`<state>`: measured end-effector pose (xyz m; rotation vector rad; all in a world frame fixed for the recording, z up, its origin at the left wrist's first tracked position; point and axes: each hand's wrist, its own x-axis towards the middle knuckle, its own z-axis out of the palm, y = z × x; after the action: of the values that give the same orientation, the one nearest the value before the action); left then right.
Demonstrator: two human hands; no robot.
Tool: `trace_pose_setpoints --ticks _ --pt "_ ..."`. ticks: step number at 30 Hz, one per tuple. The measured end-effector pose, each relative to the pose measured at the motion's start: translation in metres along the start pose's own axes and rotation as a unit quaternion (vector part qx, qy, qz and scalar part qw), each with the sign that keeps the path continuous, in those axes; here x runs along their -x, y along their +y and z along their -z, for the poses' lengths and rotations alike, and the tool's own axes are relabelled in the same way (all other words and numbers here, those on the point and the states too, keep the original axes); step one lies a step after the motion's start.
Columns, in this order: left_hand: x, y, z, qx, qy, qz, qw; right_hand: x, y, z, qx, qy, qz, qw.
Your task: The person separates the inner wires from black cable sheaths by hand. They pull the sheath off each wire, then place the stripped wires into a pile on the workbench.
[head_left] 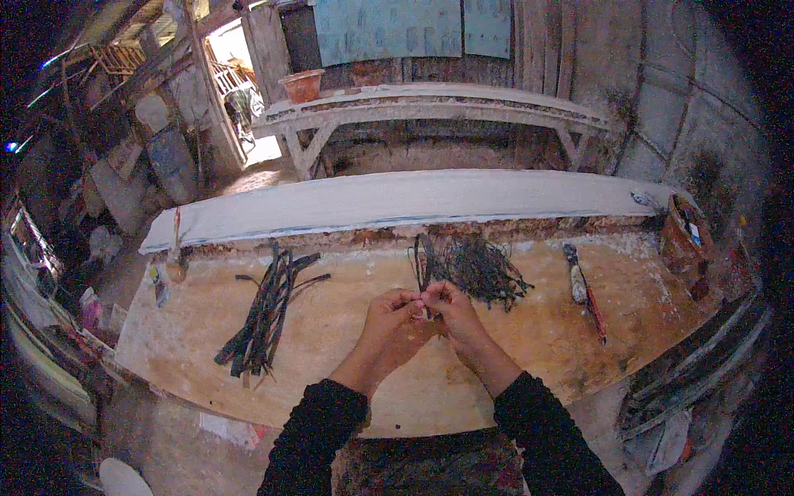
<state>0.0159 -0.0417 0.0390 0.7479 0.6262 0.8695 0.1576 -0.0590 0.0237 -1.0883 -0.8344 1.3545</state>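
Note:
At the middle of the wooden tabletop, my left hand (pixel 392 321) and my right hand (pixel 457 316) meet fingertip to fingertip, both closed in a pinch. Between them they hold a thin dark strip (pixel 423 255), which bends into a narrow loop beyond my fingers. What exactly sits under the fingertips is too small to make out. Just beyond my right hand lies a tangled pile of dark, knotted-looking strands (pixel 484 269). To the left of my hands, a bundle of long, flat dark strips (pixel 263 318) rests on the wood.
A white-coated board (pixel 405 198) runs along the table's far side. Right of the pile lie a slim red-handled tool (pixel 594 314) and a rust-coloured container (pixel 680 240). A brush (pixel 175 252) stands at the left. Behind is a long bench (pixel 430 110) bearing a terracotta pot (pixel 303 86).

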Motion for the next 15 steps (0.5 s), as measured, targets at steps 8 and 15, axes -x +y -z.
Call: trace_pose_setpoints --ticks 8,15 --pt "0.003 0.005 -0.01 0.008 -0.01 -0.013 1.0 -0.006 0.009 0.005 0.033 -0.001 0.04 0.999" --pt "-0.016 -0.012 0.014 -0.058 -0.023 -0.054 0.997 -0.005 0.008 0.001 0.031 -0.004 0.03 0.999"
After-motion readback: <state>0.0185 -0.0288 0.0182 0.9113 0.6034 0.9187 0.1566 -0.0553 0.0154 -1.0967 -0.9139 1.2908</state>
